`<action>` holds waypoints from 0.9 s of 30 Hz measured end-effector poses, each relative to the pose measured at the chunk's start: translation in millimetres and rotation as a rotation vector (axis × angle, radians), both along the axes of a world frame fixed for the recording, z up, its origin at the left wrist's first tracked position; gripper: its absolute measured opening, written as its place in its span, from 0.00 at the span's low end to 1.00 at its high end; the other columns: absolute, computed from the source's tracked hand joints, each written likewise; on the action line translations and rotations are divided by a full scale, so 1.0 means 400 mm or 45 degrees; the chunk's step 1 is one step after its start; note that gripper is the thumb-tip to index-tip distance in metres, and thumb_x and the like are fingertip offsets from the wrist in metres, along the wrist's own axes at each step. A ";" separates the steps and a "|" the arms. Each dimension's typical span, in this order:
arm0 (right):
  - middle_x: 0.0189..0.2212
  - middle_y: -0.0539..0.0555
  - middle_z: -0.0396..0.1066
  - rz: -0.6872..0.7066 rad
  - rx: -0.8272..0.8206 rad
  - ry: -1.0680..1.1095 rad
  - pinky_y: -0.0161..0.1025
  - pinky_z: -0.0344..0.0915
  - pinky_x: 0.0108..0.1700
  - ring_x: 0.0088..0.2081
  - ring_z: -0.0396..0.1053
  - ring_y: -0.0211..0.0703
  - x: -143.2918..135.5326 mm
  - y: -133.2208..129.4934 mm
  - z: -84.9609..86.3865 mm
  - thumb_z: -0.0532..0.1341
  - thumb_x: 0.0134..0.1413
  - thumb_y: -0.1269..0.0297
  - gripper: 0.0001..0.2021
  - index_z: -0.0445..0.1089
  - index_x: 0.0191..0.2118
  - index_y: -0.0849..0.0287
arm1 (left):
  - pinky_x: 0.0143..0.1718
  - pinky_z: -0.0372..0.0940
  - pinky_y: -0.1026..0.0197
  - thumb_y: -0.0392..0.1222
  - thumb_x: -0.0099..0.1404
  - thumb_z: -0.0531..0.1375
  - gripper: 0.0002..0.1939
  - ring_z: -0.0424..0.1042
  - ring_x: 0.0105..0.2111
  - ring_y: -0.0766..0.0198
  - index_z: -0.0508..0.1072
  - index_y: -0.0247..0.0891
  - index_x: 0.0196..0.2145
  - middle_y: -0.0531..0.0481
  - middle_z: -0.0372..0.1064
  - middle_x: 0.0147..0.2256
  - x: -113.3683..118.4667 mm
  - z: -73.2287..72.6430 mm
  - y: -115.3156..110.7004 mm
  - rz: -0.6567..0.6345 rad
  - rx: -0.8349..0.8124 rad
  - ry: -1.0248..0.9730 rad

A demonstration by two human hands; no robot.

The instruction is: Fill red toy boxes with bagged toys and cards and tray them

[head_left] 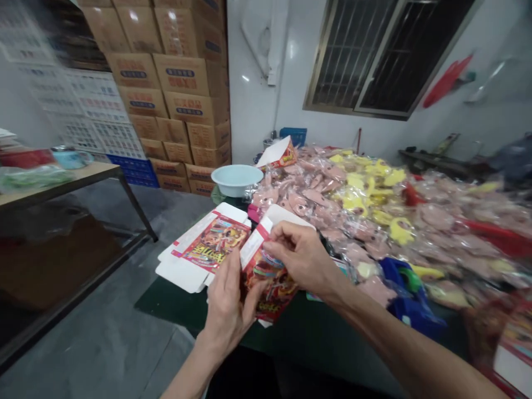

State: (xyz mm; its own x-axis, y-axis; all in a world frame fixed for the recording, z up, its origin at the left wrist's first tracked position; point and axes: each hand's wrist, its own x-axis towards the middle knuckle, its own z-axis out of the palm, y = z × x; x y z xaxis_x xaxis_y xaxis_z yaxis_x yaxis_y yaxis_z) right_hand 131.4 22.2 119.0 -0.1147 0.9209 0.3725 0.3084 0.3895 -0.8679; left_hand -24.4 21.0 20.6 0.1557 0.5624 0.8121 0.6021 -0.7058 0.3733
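A red printed carton (274,285) with white flaps is between my two hands, above the table's near edge. My left hand (228,299) is wrapped round its lower left side, thumb across the printed front. At the upper end, my right hand (305,255) has its fingers pinched together by the white flap; the fingertips partly hide what they grip. Flat printed cartons (216,241) with white flaps lie on the table just left of and behind the held one.
Bagged pink and yellow pieces (320,194) are heaped at the right. A pale blue basin (236,180) stands behind the flat cartons. A blue tape dispenser (409,299) sits right of my hands. Stacked cardboard boxes (187,111) line the wall; another table (95,172) is at left.
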 end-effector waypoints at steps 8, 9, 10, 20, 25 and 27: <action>0.21 0.48 0.65 -0.383 0.290 -0.410 0.33 0.60 0.27 0.25 0.63 0.35 0.146 -0.161 -0.057 0.59 0.50 0.74 0.05 0.67 0.26 0.61 | 0.27 0.67 0.66 0.44 0.57 0.62 0.11 0.73 0.25 0.64 0.74 0.34 0.34 0.50 0.74 0.26 0.197 -0.027 -0.098 -0.994 -1.364 -0.627; 0.24 0.50 0.67 -0.468 0.463 -0.486 0.35 0.62 0.30 0.27 0.64 0.36 0.159 -0.176 -0.059 0.59 0.50 0.74 0.04 0.68 0.28 0.61 | 0.28 0.68 0.65 0.44 0.55 0.64 0.12 0.73 0.25 0.64 0.74 0.34 0.35 0.50 0.75 0.26 0.213 -0.030 -0.100 -1.025 -1.447 -0.740; 0.28 0.51 0.68 -0.572 0.644 -0.537 0.37 0.63 0.34 0.31 0.65 0.38 0.172 -0.192 -0.061 0.59 0.51 0.75 0.04 0.68 0.31 0.60 | 0.28 0.68 0.64 0.44 0.54 0.65 0.13 0.73 0.25 0.64 0.73 0.34 0.36 0.50 0.75 0.27 0.226 -0.034 -0.098 -1.015 -1.481 -0.845; 0.39 0.54 0.68 -0.722 0.279 0.079 0.37 0.69 0.33 0.34 0.70 0.39 0.301 -0.216 -0.264 0.61 0.52 0.68 0.10 0.58 0.37 0.56 | 0.31 0.69 0.64 0.43 0.54 0.65 0.14 0.73 0.28 0.64 0.71 0.35 0.37 0.49 0.75 0.30 0.261 -0.132 -0.035 -0.769 -1.098 -0.742; 0.47 0.57 0.67 -0.577 0.390 0.044 0.41 0.71 0.43 0.44 0.70 0.43 0.309 -0.217 -0.316 0.59 0.56 0.69 0.22 0.54 0.56 0.52 | 0.37 0.70 0.62 0.40 0.52 0.67 0.26 0.75 0.34 0.61 0.66 0.37 0.48 0.46 0.75 0.38 0.256 -0.121 -0.045 -0.756 -0.968 -0.664; 0.49 0.58 0.66 -0.551 0.462 -0.096 0.42 0.70 0.45 0.47 0.68 0.44 0.311 -0.231 -0.314 0.57 0.57 0.70 0.24 0.53 0.58 0.52 | 0.40 0.70 0.61 0.38 0.51 0.67 0.35 0.75 0.39 0.60 0.59 0.40 0.56 0.44 0.71 0.46 0.253 -0.100 -0.049 -0.727 -0.760 -0.636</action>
State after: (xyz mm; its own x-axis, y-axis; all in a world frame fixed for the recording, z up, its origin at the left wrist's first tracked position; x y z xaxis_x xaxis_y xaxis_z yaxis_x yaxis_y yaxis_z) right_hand 255.8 -70.3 -6.7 0.2064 0.7045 0.6790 0.5621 0.4827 -0.6716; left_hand 76.9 1.5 -19.3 0.2477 0.8509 0.4634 -0.0990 -0.4535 0.8857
